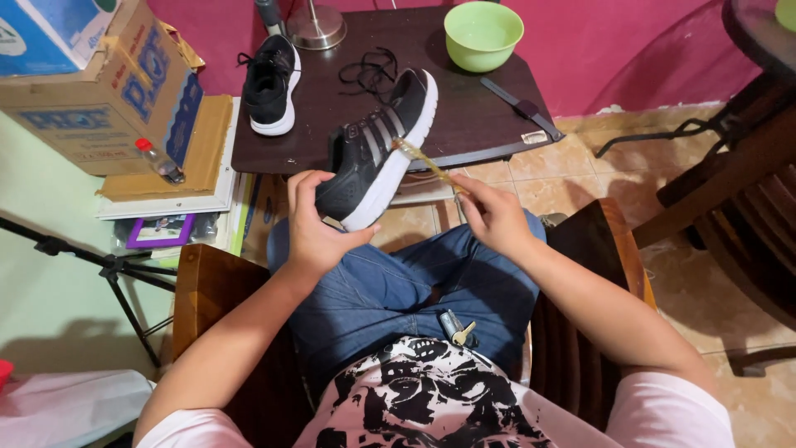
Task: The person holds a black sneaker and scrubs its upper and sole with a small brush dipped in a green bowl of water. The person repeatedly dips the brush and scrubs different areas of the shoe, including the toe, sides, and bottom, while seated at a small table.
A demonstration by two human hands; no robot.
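While our left hand (313, 228) grips the black sneaker (377, 145) by its heel, our right hand (495, 217) pinches a thin brush (424, 162) against its side.

We see the shoe held above our lap at the low table's (464, 124) near edge, long axis running from the heel at lower left up to the toe at upper right. Left hand sits under the heel; right hand is off to the shoe's right, brush tip touching the grey stripes. Black upper, white sole, laces out. Second sneaker (272, 83) stands on the table, loose laces (369, 70) beside it.

Green bowl (483, 34) and loose black laces (369, 70) on the dark table (464, 116) (cardboard boxes (99, 91) beside).
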